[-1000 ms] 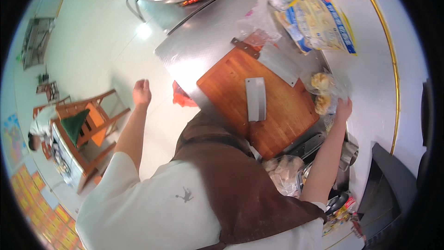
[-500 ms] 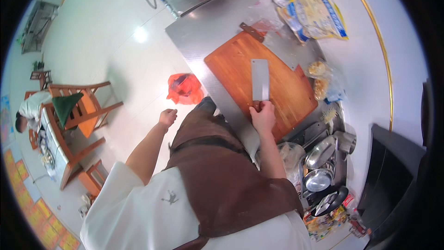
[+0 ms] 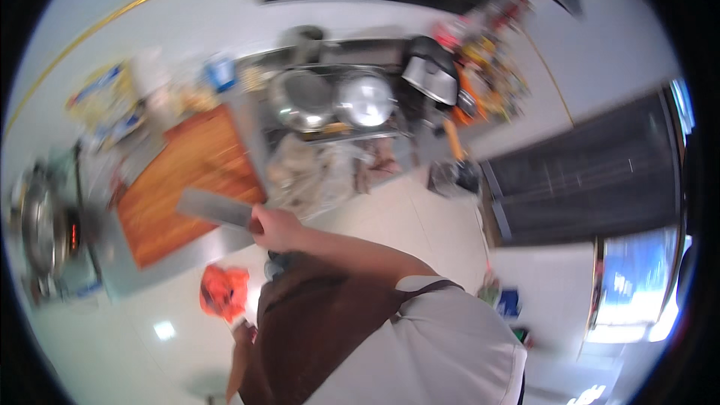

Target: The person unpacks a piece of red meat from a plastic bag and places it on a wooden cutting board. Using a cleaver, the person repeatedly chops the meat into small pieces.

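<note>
Steel-bladed, the cleaver (image 3: pixel 214 208) is extending over the wooden board (image 3: pixel 172 180) near the front edge of the worktop (image 3: pixel 187 255); your right hand (image 3: pixel 274 227) is clamping it, your left hand (image 3: pixel 241 332) hanging beyond, too blurred to judge.

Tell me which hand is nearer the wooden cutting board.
Right. The right hand, its grip on the cleaver, is beside the right corner of the cutting board; the left hand is farther down, near the red-orange bag.
</note>
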Motion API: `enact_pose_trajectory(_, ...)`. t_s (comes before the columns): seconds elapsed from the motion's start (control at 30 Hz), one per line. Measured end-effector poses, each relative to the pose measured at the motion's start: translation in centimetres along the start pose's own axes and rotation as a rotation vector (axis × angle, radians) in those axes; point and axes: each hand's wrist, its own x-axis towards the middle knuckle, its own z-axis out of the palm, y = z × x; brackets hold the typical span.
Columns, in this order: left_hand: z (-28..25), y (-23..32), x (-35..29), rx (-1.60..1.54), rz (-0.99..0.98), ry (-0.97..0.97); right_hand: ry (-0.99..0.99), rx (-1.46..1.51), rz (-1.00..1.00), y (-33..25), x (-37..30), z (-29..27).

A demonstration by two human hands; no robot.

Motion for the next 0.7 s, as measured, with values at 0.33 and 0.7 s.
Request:
enact_pose_trajectory(0.33, 8.7, 2.9, 0.8, 0.579, -0.010, -0.128, 0.426, 0.632, 0.374, 8.5, -29.6, -19.0)
enact_pose_trajectory(0.7, 38.3, -0.7, -0.2, 0.802, 0.270, -0.287, 1.107, 0.240, 0.921, 37.6, -44.5, -29.9)
